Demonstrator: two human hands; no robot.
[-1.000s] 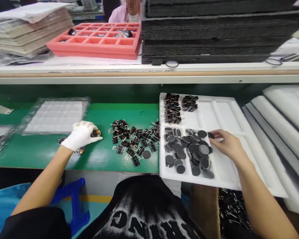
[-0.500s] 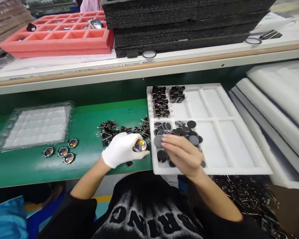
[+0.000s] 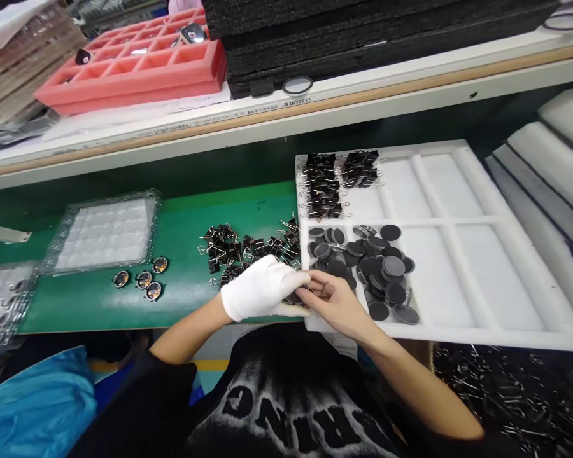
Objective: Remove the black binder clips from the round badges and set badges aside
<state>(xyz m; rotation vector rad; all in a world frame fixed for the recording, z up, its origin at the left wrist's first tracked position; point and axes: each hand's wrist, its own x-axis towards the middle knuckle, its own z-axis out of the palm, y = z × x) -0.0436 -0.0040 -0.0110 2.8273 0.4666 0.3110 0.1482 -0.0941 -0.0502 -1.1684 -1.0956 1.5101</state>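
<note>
My left hand (image 3: 262, 290), in a white glove, is closed around a small round lens piece, mostly hidden by the fingers. Bringing its fingertips against that piece is my bare right hand (image 3: 335, 304), pinching a dark round disc (image 3: 293, 298) at the lens face. Both hands meet over the front left edge of the white foam tray (image 3: 465, 222). In the tray's near left compartments lie many loose black and grey discs (image 3: 381, 270). Black binder clips (image 3: 226, 245) are scattered on the green table just beyond my left hand.
Several lens pieces with clips on them (image 3: 144, 278) lie to the left, beside a clear plastic tray (image 3: 112, 232). More binder clips (image 3: 321, 184) fill the foam tray's far left. A shelf (image 3: 172, 137) carries pink foam (image 3: 134, 67) and black foam sheets (image 3: 363, 38). White foam stands right.
My right hand has left the discs in the tray and come to the left hand with a disc. The left hand has turned its lens piece over toward it. The view has shifted.
</note>
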